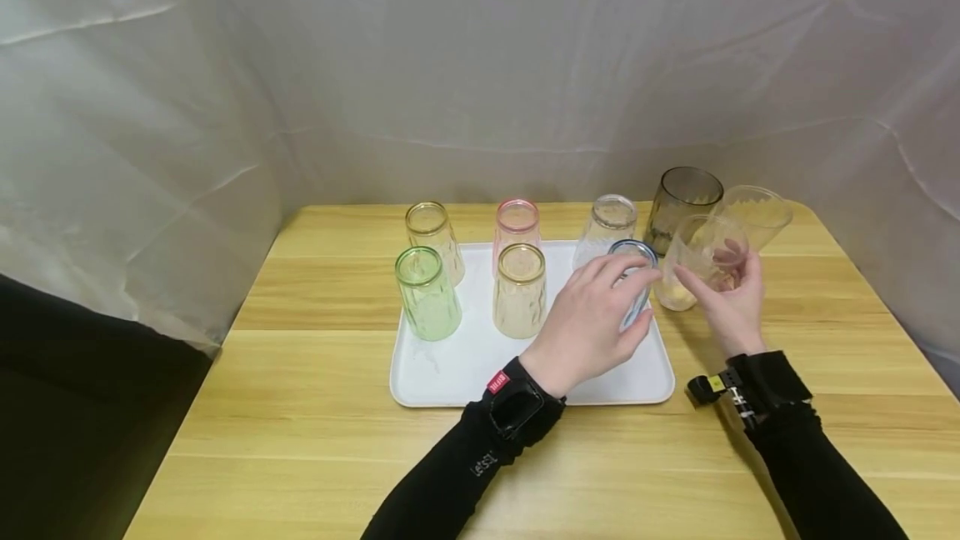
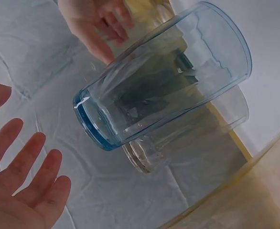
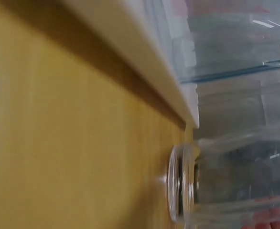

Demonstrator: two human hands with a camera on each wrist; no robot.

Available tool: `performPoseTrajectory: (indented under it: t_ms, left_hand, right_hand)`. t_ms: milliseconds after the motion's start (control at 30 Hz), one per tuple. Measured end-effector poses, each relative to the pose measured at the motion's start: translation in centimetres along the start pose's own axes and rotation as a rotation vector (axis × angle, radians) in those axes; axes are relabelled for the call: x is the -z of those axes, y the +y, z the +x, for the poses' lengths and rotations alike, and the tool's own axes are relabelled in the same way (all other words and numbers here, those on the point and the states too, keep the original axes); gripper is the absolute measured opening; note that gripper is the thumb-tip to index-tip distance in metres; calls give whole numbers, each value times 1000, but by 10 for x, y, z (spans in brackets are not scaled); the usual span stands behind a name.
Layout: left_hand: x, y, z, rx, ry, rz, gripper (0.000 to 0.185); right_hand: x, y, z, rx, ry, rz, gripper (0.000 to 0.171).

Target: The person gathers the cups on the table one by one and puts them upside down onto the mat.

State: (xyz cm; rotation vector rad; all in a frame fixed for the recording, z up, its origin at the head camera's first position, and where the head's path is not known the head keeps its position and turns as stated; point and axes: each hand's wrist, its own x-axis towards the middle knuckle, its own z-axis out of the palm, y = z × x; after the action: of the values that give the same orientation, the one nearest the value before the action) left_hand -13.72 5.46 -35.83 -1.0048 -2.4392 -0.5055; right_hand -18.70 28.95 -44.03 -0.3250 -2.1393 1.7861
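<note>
A blue glass (image 1: pixel 636 308) stands upside down on the white tray (image 1: pixel 442 377), at its right side. My left hand (image 1: pixel 592 319) is beside and partly in front of it. In the left wrist view, the spread fingers (image 2: pixel 44 179) are apart from the blue glass (image 2: pixel 164 81). Just right of the tray, my right hand (image 1: pixel 731 302) holds a clear glass (image 1: pixel 693 244) whose mouth faces up. Its thumb lies on the near side, and fingers show through the glass. In the right wrist view, this glass's thick base (image 3: pixel 180 183) is low by the wooden tabletop (image 3: pixel 73 129).
Upside down on the tray are a green glass (image 1: pixel 429 298), two amber glasses (image 1: pixel 519 294) (image 1: pixel 438 240), a pink glass (image 1: pixel 517 227) and a clear glass (image 1: pixel 611 223). Behind my right hand are a dark grey glass (image 1: pixel 678 202) and another clear glass (image 1: pixel 761 215), mouths up. A pale curtain (image 1: pixel 480 90) hangs behind.
</note>
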Motion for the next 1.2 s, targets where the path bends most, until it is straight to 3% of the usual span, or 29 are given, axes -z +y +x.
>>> performPoseTrajectory:
  t_ms: [233,400,633,767,967,1200]
  left_hand:
    - [2,-1,-3,-4,1,-18,38]
    - [3,-2,-4,-4,0,-40,37]
    - [1,-4,-4,4,-1,-68,38]
    - [1,-5,-5,18,-7,-74,38]
    - [2,-8,-6,49,-3,-92,38]
    - [4,-11,-9,64,-3,-141,38]
  right_hand:
    - [22,9,-12,122,-154,104,75]
    - [27,12,-17,194,-188,94,83]
    - [14,10,-15,106,-85,31,94]
    - [5,7,-11,81,-45,102,93]
    - [-6,5,-8,144,-32,312,84]
    - [-5,4,-13,156,-22,409,81]
